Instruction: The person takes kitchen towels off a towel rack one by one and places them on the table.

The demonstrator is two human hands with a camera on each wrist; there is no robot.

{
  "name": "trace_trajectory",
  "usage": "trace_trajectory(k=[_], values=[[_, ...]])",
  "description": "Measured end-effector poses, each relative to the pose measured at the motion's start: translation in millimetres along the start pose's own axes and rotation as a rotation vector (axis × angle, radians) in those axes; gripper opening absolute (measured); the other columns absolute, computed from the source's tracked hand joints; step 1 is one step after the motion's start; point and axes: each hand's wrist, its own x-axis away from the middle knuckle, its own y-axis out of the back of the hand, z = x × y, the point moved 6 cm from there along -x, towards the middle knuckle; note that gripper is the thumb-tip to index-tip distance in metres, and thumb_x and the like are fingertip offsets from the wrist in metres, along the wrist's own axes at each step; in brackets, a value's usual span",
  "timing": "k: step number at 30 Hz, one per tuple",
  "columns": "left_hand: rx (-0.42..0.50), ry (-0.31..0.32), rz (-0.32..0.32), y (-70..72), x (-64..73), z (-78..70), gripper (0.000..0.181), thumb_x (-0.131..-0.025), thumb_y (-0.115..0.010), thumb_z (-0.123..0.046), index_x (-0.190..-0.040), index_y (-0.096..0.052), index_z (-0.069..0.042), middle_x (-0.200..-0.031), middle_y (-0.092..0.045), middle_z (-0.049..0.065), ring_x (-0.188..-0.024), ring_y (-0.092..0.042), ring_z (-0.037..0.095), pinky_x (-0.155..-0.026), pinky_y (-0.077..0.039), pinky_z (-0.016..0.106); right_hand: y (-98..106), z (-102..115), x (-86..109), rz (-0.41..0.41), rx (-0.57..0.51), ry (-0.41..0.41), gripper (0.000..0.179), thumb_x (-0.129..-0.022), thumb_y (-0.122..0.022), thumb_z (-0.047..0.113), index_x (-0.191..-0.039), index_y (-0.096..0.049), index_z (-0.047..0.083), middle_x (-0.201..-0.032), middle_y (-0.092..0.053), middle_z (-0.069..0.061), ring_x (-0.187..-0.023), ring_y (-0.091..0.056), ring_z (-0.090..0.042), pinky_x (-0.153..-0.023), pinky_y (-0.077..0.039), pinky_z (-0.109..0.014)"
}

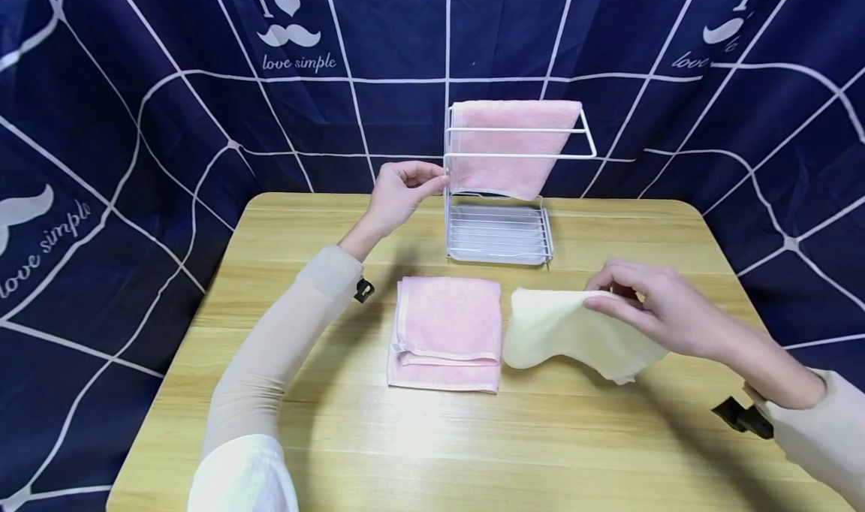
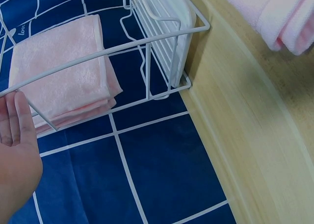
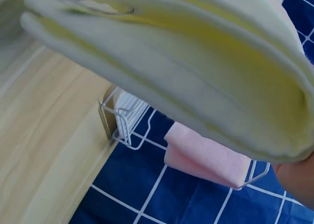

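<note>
At the far side of the worktop (image 1: 419, 452), right of its middle, stands a white wire rack (image 1: 520, 156), with a hanging pink towel (image 1: 507, 143) at its upper part, behind two of its bars, and a pale tray (image 1: 500, 257) at its base. The left hand (image 1: 404, 193) is at the rack's left side, thumb and fingertips brought together on the wire frame. Nearer and to the right of the rack, the right hand (image 1: 652, 305) pinches a pale yellow towel (image 1: 564, 324) between thumb and fingers along its far edge. This towel is folded in layers and droops toward the near side; whether it touches the worktop is hard to tell. Just left of it, a folded pink towel (image 1: 449, 320) lies flat on the worktop, on the near side of the rack, with a small label (image 1: 399, 347) at its left edge. Beyond the worktop hangs a dark blue cloth (image 1: 392, 114) with white grid lines, moustache shapes and lettering.
</note>
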Motion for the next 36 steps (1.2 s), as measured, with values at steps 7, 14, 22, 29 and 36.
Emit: trace_trajectory(k=[7, 14, 22, 29, 36], values=[[0.003, -0.008, 0.004, 0.8, -0.4, 0.2, 0.012, -0.095, -0.080, -0.009, -0.099, -0.078, 0.002, -0.078, -0.075, -0.018, -0.074, -0.072, 0.005, -0.066, -0.052, 0.019, -0.9, 4.2, 11.0, 0.027, -0.019, -0.023, 0.048, -0.081, -0.084, -0.004, -0.096, -0.066, 0.037, -0.084, -0.057, 0.024, -0.066, -0.047, 0.007, -0.059, -0.037, -0.009], [0.024, -0.007, 0.005, 1.1, 0.6, -0.3, 0.011, -0.094, -0.079, -0.008, -0.099, -0.078, 0.002, -0.077, -0.075, -0.018, -0.072, -0.071, 0.001, -0.064, -0.051, 0.017, -8.6, 9.8, 20.0, 0.090, -0.090, -0.047, 0.047, -0.084, -0.082, -0.004, -0.097, -0.065, 0.038, -0.081, -0.055, 0.026, -0.069, -0.049, 0.007, -0.058, -0.038, -0.010], [0.030, 0.007, 0.005, -0.6, 0.1, -0.2, 0.012, -0.094, -0.080, -0.008, -0.100, -0.078, 0.002, -0.077, -0.075, -0.018, -0.072, -0.071, 0.001, -0.067, -0.053, 0.017, -21.9, -0.9, 21.7, 0.204, -0.108, -0.114, 0.030, -0.094, -0.077, 0.007, -0.097, -0.066, 0.035, -0.074, -0.051, 0.024, -0.064, -0.046, 0.007, -0.056, -0.040, -0.013], [0.022, 0.008, 0.007, 0.9, -1.1, 1.3, 0.014, -0.094, -0.080, -0.008, -0.101, -0.078, 0.003, -0.077, -0.075, -0.017, -0.076, -0.074, 0.012, -0.065, -0.051, 0.018, -34.7, -19.4, 15.3, 0.233, -0.106, -0.141, 0.004, -0.100, -0.074, 0.021, -0.098, -0.070, 0.021, -0.076, -0.054, 0.023, -0.066, -0.047, 0.007, -0.056, -0.041, -0.018], [0.013, 0.003, 0.014, 1.0, -1.1, -0.3, 0.012, -0.094, -0.080, -0.009, -0.100, -0.079, 0.001, -0.077, -0.075, -0.017, -0.074, -0.072, 0.004, -0.063, -0.048, 0.019, -47.3, -42.6, 7.1, 0.260, -0.083, -0.180, 0.005, -0.101, -0.073, 0.024, -0.097, -0.071, 0.021, -0.076, -0.057, 0.021, -0.066, -0.048, 0.006, -0.058, -0.043, -0.020]])
